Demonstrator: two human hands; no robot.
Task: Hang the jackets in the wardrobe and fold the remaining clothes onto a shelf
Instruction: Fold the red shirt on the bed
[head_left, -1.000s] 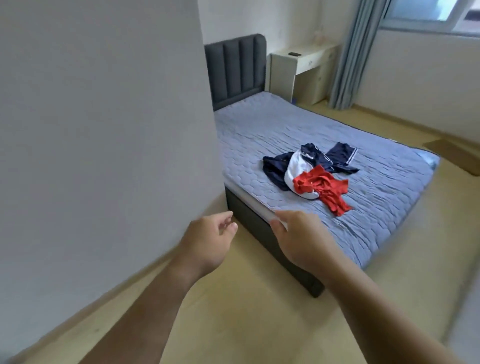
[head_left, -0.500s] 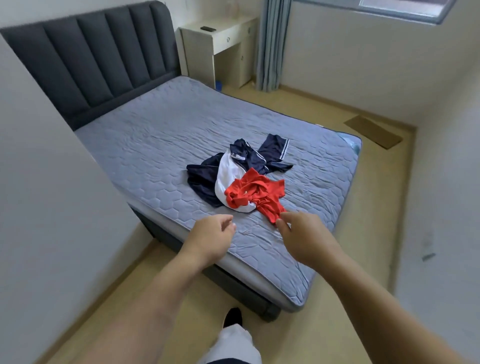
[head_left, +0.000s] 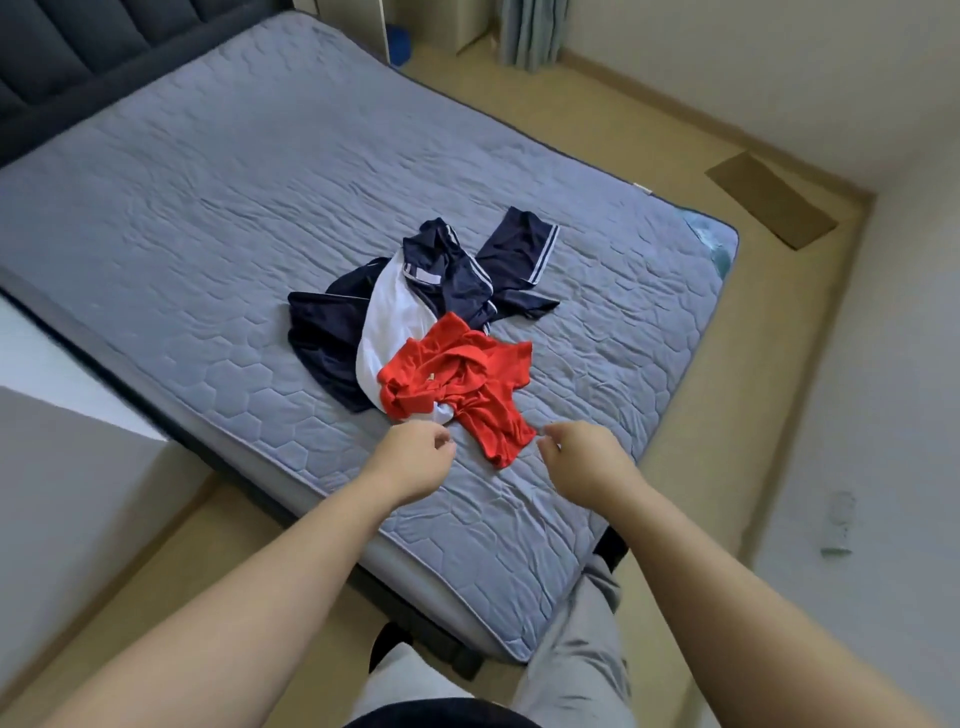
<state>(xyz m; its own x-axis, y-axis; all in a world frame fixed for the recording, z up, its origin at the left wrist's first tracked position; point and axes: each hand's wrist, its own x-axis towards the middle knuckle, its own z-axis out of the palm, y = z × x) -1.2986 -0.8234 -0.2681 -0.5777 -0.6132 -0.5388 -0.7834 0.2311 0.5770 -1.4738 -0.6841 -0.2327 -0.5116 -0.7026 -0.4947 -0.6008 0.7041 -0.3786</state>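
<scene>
Mattress cover (head_left: 260, 208) was grey-blue, quilted in hexagons. Headboard (head_left: 62, 47) was dark grey with vertical channels. Red garment (head_left: 467, 384) was plain. Navy garment (head_left: 457, 280) had a white panel and white-striped hems. Floor (head_left: 623, 114) was tan. Trousers (head_left: 587, 649) were light grey.

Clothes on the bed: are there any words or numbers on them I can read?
No text here can be read.
Pale label on the crumpled navy and white garment: too blurred to read.
Small white tag at the edge of the grey quilted mattress: too small to read.
Crumpled red shirt: no print shows.
</scene>
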